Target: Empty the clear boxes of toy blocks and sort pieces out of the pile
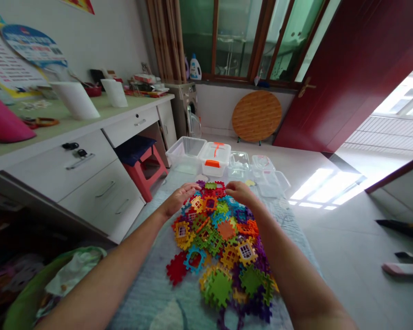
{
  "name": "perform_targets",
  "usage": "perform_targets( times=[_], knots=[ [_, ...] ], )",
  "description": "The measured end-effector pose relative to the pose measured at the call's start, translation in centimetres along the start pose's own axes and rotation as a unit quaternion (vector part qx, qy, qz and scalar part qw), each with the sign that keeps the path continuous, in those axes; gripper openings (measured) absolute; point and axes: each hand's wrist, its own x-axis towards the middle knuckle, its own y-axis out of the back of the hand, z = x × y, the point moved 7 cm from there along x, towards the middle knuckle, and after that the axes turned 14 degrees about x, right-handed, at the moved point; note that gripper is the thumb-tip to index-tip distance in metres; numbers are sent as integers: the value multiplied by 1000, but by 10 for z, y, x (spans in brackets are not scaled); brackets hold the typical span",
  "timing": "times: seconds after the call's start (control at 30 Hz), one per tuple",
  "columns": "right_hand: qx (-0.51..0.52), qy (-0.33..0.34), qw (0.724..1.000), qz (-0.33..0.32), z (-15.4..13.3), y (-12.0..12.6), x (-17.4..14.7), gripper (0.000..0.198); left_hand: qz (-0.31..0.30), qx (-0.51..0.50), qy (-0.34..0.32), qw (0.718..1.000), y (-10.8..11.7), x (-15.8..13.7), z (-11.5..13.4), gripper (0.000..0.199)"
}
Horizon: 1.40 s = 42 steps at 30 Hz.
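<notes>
A heap of colourful plastic interlocking building tiles (215,243) with toothed edges lies on the cloth-covered table. Some tiles are flat squares; others have window frames. At the heap's far left side, my left hand (179,200) is open, its fingers stretched inward over the edge. Opposite it, my right hand (240,193) reaches over the far right side, fingers slightly bent and apart; its undersides are hidden. A green tile (210,185) and a red tile (219,191) lie between the hands. No tile is visibly lifted in either hand. Nearer me lies a blue window-frame tile (194,259) beside a dark red tile (176,268).
Beyond the heap stand an open clear bin (186,156), a lidded box with orange latches (216,158) and smaller clear containers (239,164). A clear lid (271,184) lies at the right edge. Left are a desk (89,160) and a red stool (144,176).
</notes>
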Motion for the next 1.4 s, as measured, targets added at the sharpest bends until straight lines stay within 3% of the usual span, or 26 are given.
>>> perform_targets(
  times=[0.07,0.27,0.43,0.53,0.73,0.83,0.93,1.03,1.17,1.27,1.4],
  knots=[
    [9,-17,999,29,2,-7,17,23,57,46,21,997,2,23,-13,47],
    [50,-23,998,31,10,-43,45,35,78,71,102,989,-16,68,-50,60],
    [115,11,993,-20,6,-69,43,42,30,17,62,997,-36,68,-38,50],
    [158,41,985,-49,-3,-73,33,40,18,-20,35,999,-40,57,-22,45],
    [211,160,957,-119,-38,-58,-17,44,3,-58,-27,998,-40,21,20,35],
    [168,169,963,-128,-44,-46,-50,36,-29,-45,-63,997,-47,-5,42,32],
    [136,165,970,-113,-39,-28,-81,29,-37,33,-112,993,-52,-33,64,31],
    [105,125,986,-39,-14,-2,-110,28,-17,144,-163,976,-54,-61,82,35],
    [47,98,991,83,29,32,-164,37,29,277,-223,934,-67,-110,96,54],
    [-5,28,993,112,66,34,-213,70,0,327,-279,903,-95,-151,102,73],
    [-42,-26,994,95,96,7,-260,108,-57,361,-345,865,-139,-188,108,89]
  ],
)
